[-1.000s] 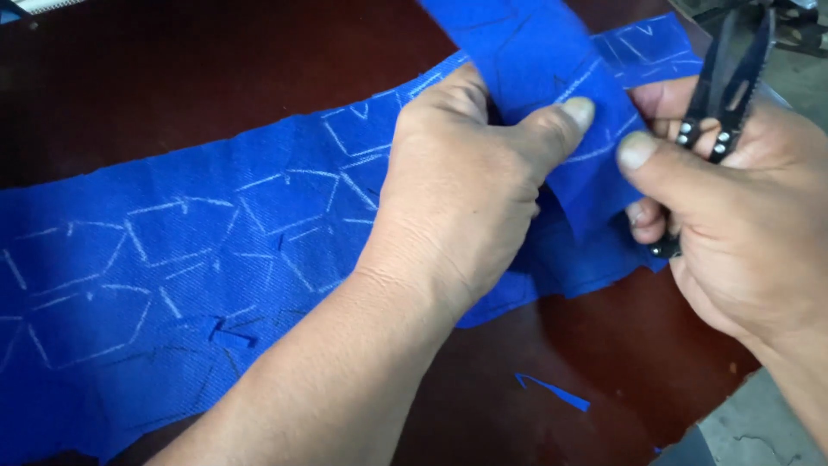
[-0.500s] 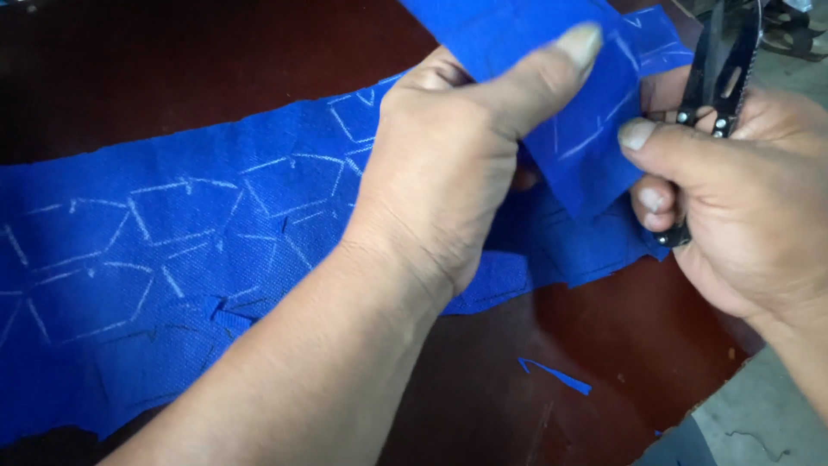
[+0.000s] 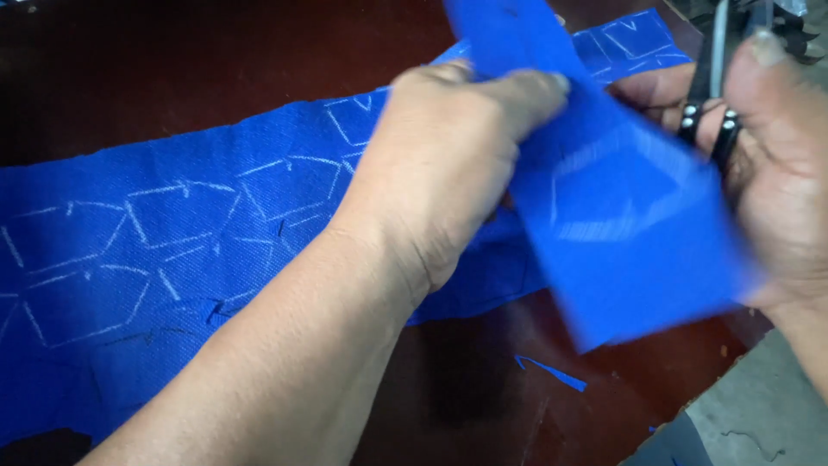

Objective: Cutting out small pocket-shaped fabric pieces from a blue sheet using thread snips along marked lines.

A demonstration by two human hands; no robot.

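Blue fabric (image 3: pixel 172 250) marked with chalk outlines lies across the dark tabletop (image 3: pixel 216 69), its end lifted off the surface, pinched by the left hand (image 3: pixel 448 164), while the right hand (image 3: pixel 776 190) grips small black snips (image 3: pixel 720 95).

two bare hands, no gloves, rings or watch in view. left hand (image 3: pixel 448 164) broad-backed, knuckles creased, thumbnail short and pale at 2 o'clock; wrist folds lined, forearm bare and sleeveless, running down to 7 o'clock. right hand (image 3: pixel 776 181) blurred at 3 o'clock, short blunt nail on the upper finger, bare wrist leaving the frame at 4 o'clock.
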